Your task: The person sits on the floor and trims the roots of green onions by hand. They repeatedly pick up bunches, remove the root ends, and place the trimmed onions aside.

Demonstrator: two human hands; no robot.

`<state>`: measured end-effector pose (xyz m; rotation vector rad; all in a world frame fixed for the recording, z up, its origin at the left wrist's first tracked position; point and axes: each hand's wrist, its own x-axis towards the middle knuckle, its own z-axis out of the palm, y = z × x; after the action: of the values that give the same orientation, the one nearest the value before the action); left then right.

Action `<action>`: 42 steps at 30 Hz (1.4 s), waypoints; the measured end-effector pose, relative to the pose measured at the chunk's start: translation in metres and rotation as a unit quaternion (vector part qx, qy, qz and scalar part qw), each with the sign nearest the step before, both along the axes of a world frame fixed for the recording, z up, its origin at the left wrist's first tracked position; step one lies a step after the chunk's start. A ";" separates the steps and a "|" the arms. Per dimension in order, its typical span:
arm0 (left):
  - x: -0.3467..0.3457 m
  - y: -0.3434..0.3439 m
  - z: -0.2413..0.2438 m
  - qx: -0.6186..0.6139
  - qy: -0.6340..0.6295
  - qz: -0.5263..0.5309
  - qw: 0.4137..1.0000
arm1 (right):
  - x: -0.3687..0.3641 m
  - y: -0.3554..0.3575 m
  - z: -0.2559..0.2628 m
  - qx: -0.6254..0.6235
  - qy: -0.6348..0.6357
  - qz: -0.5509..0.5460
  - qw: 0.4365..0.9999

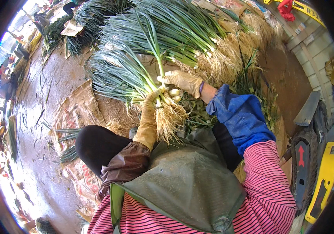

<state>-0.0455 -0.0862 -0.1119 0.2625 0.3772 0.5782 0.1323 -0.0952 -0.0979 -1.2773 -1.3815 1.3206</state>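
My left hand (150, 106), in a tan glove, is closed around a bunch of green onions (136, 74). Their long leaves fan up and to the left, while a thick tuft of pale roots (171, 118) hangs below my fist over my apron. At the bunch's right side, my right hand (184, 82), also gloved, grips one green onion stalk (160, 65) between thumb and fingers. That stalk stands nearly upright, its base against the bunch. White bulbs (174, 95) show just under my right fingers. The fingertips of my left hand are partly hidden by stalks.
Beyond my hands lies a large heap of green onions (167, 26), roots to the right. Loose leaf trimmings (205, 112) cover the ground near my right knee. Woven sacks (79, 108) lie at left on the wet floor (50, 117). Yellow machinery (324, 181) stands at far right.
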 end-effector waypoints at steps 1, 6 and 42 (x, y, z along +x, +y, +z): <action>-0.003 -0.003 0.003 0.024 0.008 -0.013 1.000 | -0.004 0.003 -0.009 -0.017 0.023 -0.026 0.999; -0.004 -0.005 -0.006 0.070 0.085 0.032 0.993 | 0.002 -0.007 0.014 -0.021 -0.205 -0.104 0.973; 0.008 0.024 -0.037 0.063 0.060 0.041 0.995 | 0.003 -0.029 0.034 -0.003 -0.329 0.070 0.942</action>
<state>-0.0377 -0.0620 -0.1490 0.4046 0.4707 0.6704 0.1356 -0.1240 -0.0638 -1.7441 -1.9492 1.0152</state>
